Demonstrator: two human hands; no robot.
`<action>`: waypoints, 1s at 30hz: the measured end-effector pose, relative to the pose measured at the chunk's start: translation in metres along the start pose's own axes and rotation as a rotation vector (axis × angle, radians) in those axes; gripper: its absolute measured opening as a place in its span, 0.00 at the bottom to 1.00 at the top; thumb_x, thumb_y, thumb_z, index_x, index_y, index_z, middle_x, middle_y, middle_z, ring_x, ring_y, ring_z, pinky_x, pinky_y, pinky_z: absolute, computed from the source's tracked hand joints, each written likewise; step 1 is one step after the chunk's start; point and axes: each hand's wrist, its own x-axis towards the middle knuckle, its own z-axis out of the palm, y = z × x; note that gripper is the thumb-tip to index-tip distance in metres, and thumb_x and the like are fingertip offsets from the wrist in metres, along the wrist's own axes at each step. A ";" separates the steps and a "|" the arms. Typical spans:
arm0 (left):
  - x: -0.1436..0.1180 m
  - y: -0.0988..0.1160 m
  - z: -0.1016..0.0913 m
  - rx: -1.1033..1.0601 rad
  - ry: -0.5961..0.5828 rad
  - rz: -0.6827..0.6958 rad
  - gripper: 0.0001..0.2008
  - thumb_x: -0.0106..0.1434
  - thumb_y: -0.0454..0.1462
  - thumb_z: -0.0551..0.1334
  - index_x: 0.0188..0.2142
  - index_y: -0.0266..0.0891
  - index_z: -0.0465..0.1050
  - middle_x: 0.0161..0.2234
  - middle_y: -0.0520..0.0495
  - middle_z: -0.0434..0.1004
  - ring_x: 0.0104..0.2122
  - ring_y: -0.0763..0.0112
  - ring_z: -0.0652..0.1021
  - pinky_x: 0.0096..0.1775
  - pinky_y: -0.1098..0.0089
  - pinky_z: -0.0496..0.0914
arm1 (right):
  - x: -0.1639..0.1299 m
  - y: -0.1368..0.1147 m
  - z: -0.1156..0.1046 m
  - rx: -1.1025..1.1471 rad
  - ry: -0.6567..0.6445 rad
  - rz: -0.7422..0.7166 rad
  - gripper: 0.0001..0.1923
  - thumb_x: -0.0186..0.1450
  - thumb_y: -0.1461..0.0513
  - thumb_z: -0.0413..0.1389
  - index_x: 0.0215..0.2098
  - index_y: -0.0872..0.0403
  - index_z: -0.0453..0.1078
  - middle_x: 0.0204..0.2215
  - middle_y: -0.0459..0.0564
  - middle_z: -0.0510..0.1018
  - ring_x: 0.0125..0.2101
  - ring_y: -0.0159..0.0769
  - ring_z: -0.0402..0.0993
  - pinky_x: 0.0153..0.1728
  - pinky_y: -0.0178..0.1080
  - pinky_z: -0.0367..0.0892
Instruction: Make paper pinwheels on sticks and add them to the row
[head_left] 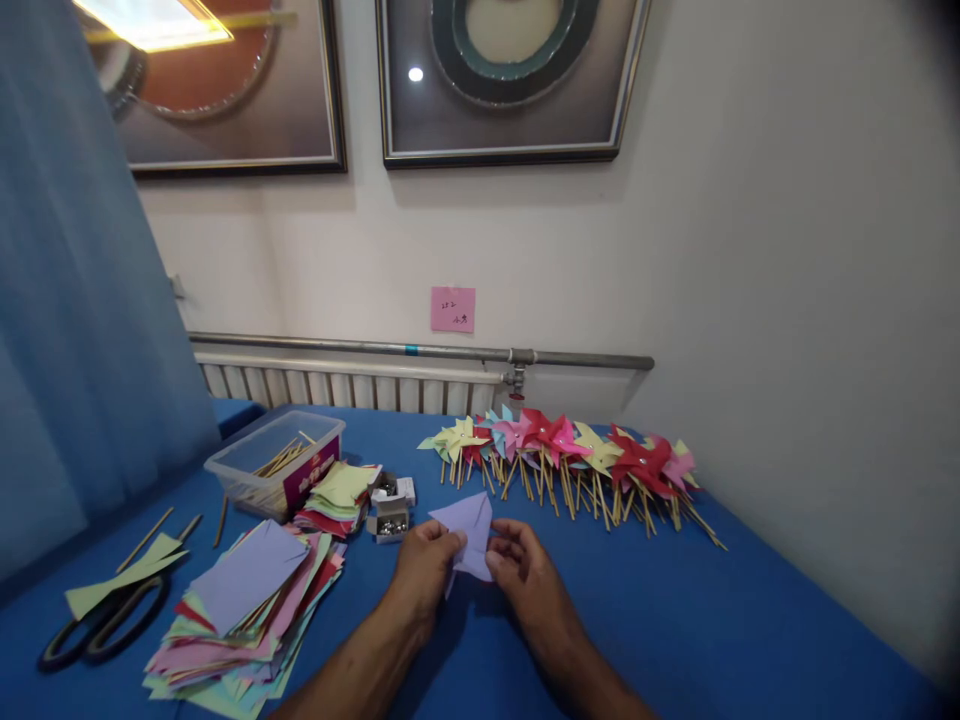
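A purple paper pinwheel (471,525), partly folded, is held up over the blue table between both hands. My left hand (426,565) pinches it near its middle with thumb and fingers. My right hand (523,568) has thumb and forefinger closed on the paper's right edge. Just left of the hands stand small boxes of metal pins (391,527). Several finished pinwheels (555,435) in red, pink, yellow and blue lie in a row behind, their sticks pointing toward me. Whether a pin is in the purple paper I cannot tell.
A tall stack of coloured paper sheets (247,580) lies at the left, beside black-handled scissors (105,625) under a yellow strip. Behind are a smaller paper stack (341,490) and a clear plastic box (251,485) with sticks. A radiator (352,385) runs along the wall.
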 end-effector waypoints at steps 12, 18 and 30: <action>-0.004 0.004 0.001 -0.020 0.039 0.020 0.15 0.43 0.41 0.70 0.18 0.41 0.63 0.15 0.57 0.62 0.18 0.78 0.61 0.25 0.72 0.55 | -0.008 -0.009 -0.002 -0.270 -0.007 -0.141 0.14 0.59 0.58 0.61 0.43 0.50 0.69 0.43 0.52 0.78 0.45 0.45 0.75 0.49 0.46 0.69; -0.006 0.006 0.004 -0.049 0.028 0.017 0.17 0.41 0.42 0.71 0.18 0.40 0.63 0.14 0.59 0.61 0.17 0.79 0.59 0.23 0.73 0.53 | -0.013 -0.015 -0.002 -0.422 -0.042 -0.267 0.07 0.60 0.58 0.62 0.36 0.50 0.75 0.59 0.55 0.68 0.54 0.48 0.70 0.54 0.47 0.66; -0.003 -0.003 0.004 -0.047 0.015 0.006 0.16 0.40 0.42 0.72 0.20 0.37 0.67 0.18 0.54 0.68 0.19 0.77 0.66 0.26 0.73 0.60 | -0.003 -0.005 -0.005 -0.330 0.006 -0.167 0.12 0.64 0.53 0.58 0.29 0.51 0.75 0.51 0.55 0.74 0.54 0.49 0.69 0.57 0.47 0.60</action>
